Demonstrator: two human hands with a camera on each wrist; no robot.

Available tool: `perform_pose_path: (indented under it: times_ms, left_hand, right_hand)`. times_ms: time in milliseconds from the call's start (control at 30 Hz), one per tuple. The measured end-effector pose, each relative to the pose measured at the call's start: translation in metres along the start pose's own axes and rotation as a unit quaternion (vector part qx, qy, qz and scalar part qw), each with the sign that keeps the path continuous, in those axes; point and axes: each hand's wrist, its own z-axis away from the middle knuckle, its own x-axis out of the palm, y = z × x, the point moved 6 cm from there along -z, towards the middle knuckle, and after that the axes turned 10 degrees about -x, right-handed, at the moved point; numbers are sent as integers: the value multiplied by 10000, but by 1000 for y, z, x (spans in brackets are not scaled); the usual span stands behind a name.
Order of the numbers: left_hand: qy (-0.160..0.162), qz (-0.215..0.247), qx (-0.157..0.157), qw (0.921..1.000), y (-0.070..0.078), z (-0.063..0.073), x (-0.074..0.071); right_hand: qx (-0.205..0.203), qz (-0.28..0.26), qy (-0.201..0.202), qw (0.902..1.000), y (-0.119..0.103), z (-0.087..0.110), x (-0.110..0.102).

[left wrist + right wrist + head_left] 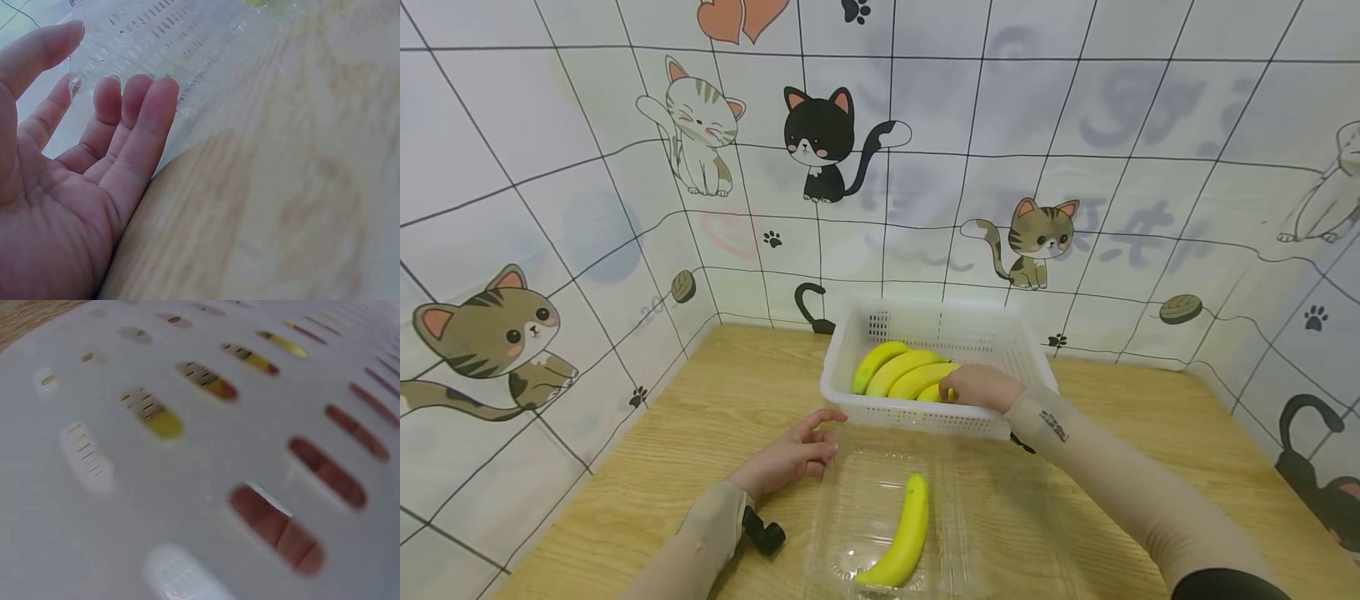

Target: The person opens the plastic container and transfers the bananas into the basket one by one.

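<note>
A white perforated basket (880, 410) stands at the back of the table with several yellow bananas (904, 371) lying side by side in it. My right hand (981, 388) reaches over its front rim, fingers curled at the end of the frontmost banana (931, 393). Through the basket's slots in the right wrist view, the fingers (328, 472) and some yellow show. A single banana (904, 533) lies in a clear plastic clamshell box (850, 517) in front of the basket. My left hand (793, 454) rests beside the box's back left corner, fingers loosely bent, palm (62, 206) holding nothing.
The wooden table (730, 375) meets a wall covering (940, 100) with cat drawings behind and at both sides. The clamshell's transparent lid half (1007, 517) lies to the right, under my right forearm. A black wrist mount (765, 533) sits at my left wrist.
</note>
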Motion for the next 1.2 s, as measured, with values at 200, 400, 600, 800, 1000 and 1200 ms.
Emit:
perform_pose_path:
  times_ms: [200, 400, 600, 800, 1000, 1200]
  left_hand:
    - [12, 37, -6, 10000, 0, 0, 1]
    - [-47, 94, 34, 9999, -1, -1, 1]
    - [-88, 143, 58, 9998, -1, -2, 0]
    - [-79, 111, 54, 9999, -1, -1, 0]
    - [-85, 114, 48, 9999, -1, -1, 0]
    - [-120, 122, 77, 9998, -1, -1, 0]
  right_hand:
    - [125, -259, -136, 9995, 2, 3, 2]
    - [4, -192, -39, 9998, 2, 1, 4]
    - [-12, -136, -96, 9999, 5, -1, 6]
    - [189, 50, -15, 9998, 6, 2, 3]
    - [1004, 29, 257, 9946, 14, 10, 0]
    - [1200, -67, 251, 9924, 15, 13, 1]
